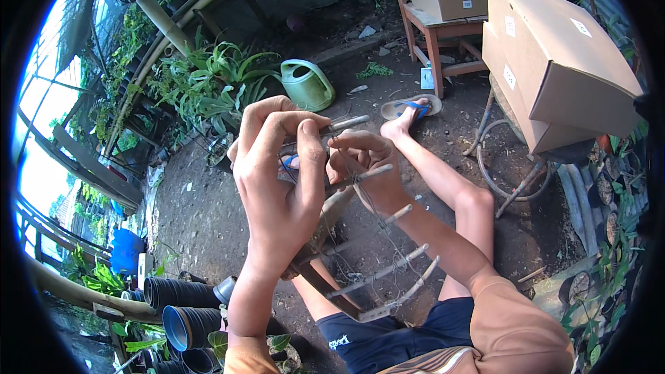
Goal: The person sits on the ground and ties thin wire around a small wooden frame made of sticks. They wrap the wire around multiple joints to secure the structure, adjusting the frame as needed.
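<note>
In front of me is a rake head (pixel 381 272) with several greyish tines on a bar. Thin wire (pixel 396 263) loops loosely between the tines. My left hand (pixel 280 170), back toward me, is closed in a pinch at the uppermost tine, where the wire crosses. My right hand (pixel 370 170) is beside it, fingers curled in at the wire and the second tine. Their fingertips nearly meet, and they partly hide the wire between them. The rake's lower tines hang over my lap.
Cardboard boxes (pixel 554 62) stand at the right, with another open box (pixel 443 1) on a wooden chair (pixel 421 34). A green watering can (pixel 308 86) is by leafy plants (pixel 211 79). Black plant pots (pixel 187 325) lie at the lower left. My legs stretch across bare soil.
</note>
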Demonstrator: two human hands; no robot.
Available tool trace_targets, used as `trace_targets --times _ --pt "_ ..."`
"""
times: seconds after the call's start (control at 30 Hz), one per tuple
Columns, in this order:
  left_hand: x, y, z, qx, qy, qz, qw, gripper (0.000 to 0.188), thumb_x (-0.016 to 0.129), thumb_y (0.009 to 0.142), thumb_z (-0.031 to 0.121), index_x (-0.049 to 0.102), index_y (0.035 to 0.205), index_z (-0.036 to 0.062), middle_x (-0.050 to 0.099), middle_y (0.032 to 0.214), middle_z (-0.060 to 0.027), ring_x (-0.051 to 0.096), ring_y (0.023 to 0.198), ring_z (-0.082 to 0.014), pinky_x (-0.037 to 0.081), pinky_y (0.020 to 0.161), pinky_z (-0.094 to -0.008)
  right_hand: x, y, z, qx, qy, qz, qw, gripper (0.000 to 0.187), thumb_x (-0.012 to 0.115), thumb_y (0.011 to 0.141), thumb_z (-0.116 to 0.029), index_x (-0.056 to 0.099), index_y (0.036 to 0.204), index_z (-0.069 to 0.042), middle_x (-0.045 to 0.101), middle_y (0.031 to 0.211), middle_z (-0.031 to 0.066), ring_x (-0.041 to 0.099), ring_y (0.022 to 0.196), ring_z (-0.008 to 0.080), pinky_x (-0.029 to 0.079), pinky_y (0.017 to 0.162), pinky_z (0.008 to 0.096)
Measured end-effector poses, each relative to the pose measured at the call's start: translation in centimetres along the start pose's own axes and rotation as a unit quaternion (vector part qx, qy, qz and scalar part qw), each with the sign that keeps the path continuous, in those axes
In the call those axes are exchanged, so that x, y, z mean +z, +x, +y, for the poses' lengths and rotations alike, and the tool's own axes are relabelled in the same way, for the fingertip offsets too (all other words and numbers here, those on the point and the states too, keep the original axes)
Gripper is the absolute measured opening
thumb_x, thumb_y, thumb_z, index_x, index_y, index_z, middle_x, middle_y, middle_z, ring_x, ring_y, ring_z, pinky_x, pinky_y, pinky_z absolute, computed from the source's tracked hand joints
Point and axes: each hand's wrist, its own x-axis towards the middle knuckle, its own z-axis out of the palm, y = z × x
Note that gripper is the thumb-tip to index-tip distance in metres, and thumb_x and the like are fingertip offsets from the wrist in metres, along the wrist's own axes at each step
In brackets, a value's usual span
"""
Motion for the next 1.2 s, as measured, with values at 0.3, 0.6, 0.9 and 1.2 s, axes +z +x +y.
trace_targets --times 0.3,0.6,0.9,1.2 --pt "0.5 -0.7 0.5 -0.095 -0.088 0.026 0.991 0.026 0.066 0.091 -0.005 0.065 0.117 -0.0006 0.062 0.102 -0.0077 0.059 0.091 -0.0165 0.05 0.086 -0.0321 4.1 0.7 3.5 -0.128 0.036 0.109 0.985 0.034 0.088 0.087 0.002 0.076 0.119 0.0 0.077 0.099 0.007 0.072 0.089 0.0106 0.059 0.074 0.0244" --pt "-0.5 -1.3 1.1 -0.153 -0.101 0.013 0.983 0.028 0.058 0.098 0.01 0.058 0.123 -0.0015 0.057 0.106 -0.0044 0.052 0.095 -0.0096 0.04 0.088 -0.0245 5.9 1.0 4.6 -0.239 0.024 0.155 0.958 0.033 0.093 0.08 0.004 0.074 0.106 0.005 0.078 0.103 0.0139 0.074 0.092 0.0141 0.06 0.078 0.0263" --pt "-0.7 -1.3 1.4 -0.147 -0.125 0.007 0.981 0.024 0.054 0.086 -0.005 0.059 0.109 -0.0063 0.057 0.105 -0.0121 0.054 0.093 -0.0191 0.045 0.088 -0.0323 6.6 2.4 3.3 -0.29 -0.073 0.22 0.929 0.028 0.097 0.079 -0.008 0.074 0.095 -0.004 0.08 0.088 0.0066 0.071 0.077 0.0079 0.056 0.073 0.023" --pt "-1.0 -0.9 -0.5 -0.039 -0.035 -0.002 0.999 0.021 0.067 0.078 0.001 0.075 0.098 0.0005 0.058 0.1 -0.0118 0.06 0.093 -0.0231 0.05 0.085 -0.0338 3.5 1.8 2.6 -0.275 -0.272 0.131 0.913 0.033 0.098 0.068 -0.006 0.081 0.097 -0.004 0.083 0.09 0.0081 0.08 0.08 0.0169 0.059 0.073 0.0258"
